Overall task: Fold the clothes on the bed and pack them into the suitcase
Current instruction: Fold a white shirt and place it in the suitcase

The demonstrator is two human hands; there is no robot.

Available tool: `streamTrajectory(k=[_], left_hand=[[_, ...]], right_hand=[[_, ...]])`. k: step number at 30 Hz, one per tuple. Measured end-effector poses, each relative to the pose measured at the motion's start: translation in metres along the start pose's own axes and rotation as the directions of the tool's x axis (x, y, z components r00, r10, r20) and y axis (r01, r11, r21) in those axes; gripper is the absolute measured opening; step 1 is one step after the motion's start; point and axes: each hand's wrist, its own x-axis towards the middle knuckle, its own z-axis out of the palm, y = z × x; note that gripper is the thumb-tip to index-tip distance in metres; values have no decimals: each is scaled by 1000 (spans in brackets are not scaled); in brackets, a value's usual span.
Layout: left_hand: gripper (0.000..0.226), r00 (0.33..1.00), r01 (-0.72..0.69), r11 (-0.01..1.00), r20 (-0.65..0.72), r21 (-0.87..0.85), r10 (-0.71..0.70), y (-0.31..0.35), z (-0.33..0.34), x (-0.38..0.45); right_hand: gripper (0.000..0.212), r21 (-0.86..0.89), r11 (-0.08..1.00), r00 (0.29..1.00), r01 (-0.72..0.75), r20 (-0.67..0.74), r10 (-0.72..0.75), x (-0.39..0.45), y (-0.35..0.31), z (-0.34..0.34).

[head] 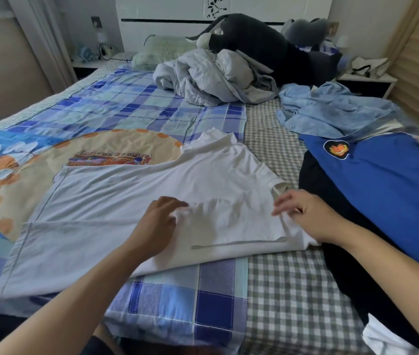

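A white T-shirt [152, 190] lies spread flat on the bed [292, 290] under both hands. The left hand [161, 216] pinches a fold of its cloth with curled fingers; the right hand [305, 213] rests loose-fingered on its sleeve edge. Just beyond the right hand lies a blue shirt [387, 180]

White T-shirt [131, 198] lies flat, partly folded, across the bed [292, 290].

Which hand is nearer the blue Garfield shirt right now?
Right. The right hand rests on the white shirt edge just beside the blue shirt; the left hand is farther left, mid-shirt.
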Motion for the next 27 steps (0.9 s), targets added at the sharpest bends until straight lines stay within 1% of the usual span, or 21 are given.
streamTrajectory(k=[1, 2, 3, 6, 8, 10, 12, 14, 16, 17, 18, 20, 22, 23, 24, 25, 26, 27], left_hand=[[42, 998, 57, 997, -40, 43, -55, -2, -1, 8], [38, 994, 101, 991, -40, 82, -98, -3, -2, 17], [36, 993, 117, 988, -7, 97, -117, -5, -3, 25], [18, 985, 144, 988, 86, 49, -147, -2, -1, 44], [4, 977, 192, 980, 88, 45, -195, 0, 0, 52], [9, 968, 241, 969, 62, 59, -244, -4, 3, 58], [15, 949, 304, 951, 67, 47, -307, -9, 7, 60], [15, 934, 343, 937, 86, 62, -348, -9, 13, 62], [10, 939, 320, 939, 91, 129, -333, -4, 19, 64], [11, 948, 291, 946, 90, 144, -306, 0, 20, 64], [16, 957, 262, 955, 91, 140, -276, 3, 20, 63], [21, 967, 231, 966, 79, 114, -241, 4, 17, 63], [25, 959, 276, 952, 27, 134, -282, 5, 15, 60], [31, 954, 299, 942, -13, 154, -301, 10, 15, 55], [37, 956, 292, 947, -67, 137, -285, 18, 16, 48], [38, 968, 226, 971, -131, 82, -214, 30, 17, 36], [32, 977, 100, 995, -192, 18, -95, 41, 18, 21], [25, 978, -34, 999, -206, -13, 30, 50, 19, 3]], right_hand=[[47, 22, 999, 995, -46, -82, 48, 12, 0, -1], [40, 36, 993, 987, -108, -117, 112, 27, 3, -1], [36, 37, 986, 981, -162, -104, 165, 42, 5, 0], [41, 14, 962, 961, -273, 48, 272, 76, 11, 12], [32, -47, 953, 947, -299, 110, 303, 89, 11, 15], [14, -71, 949, 943, -309, 108, 315, 96, 9, 13], [12, -23, 945, 945, -327, 16, 328, 99, 12, 10], [14, -7, 928, 928, -372, -21, 372, 98, 16, 14], [13, -37, 912, 912, -410, -11, 409, 94, 18, 20], [13, -29, 906, 906, -422, -19, 422, 93, 19, 23], [17, 0, 904, 903, -428, -31, 428, 91, 18, 24], [34, 67, 903, 904, -425, -18, 427, 85, 7, 17], [49, 91, 900, 904, -426, -3, 428, 72, -7, 3], [48, 104, 896, 900, -431, -17, 435, 60, -12, -4], [43, 118, 895, 898, -431, -38, 437, 45, -18, -13], [36, 117, 895, 898, -430, -50, 438, 26, -20, -20], [31, 108, 894, 897, -434, -41, 441, 5, -19, -25], [29, 71, 894, 897, -442, 1, 443, -17, -16, -29]])
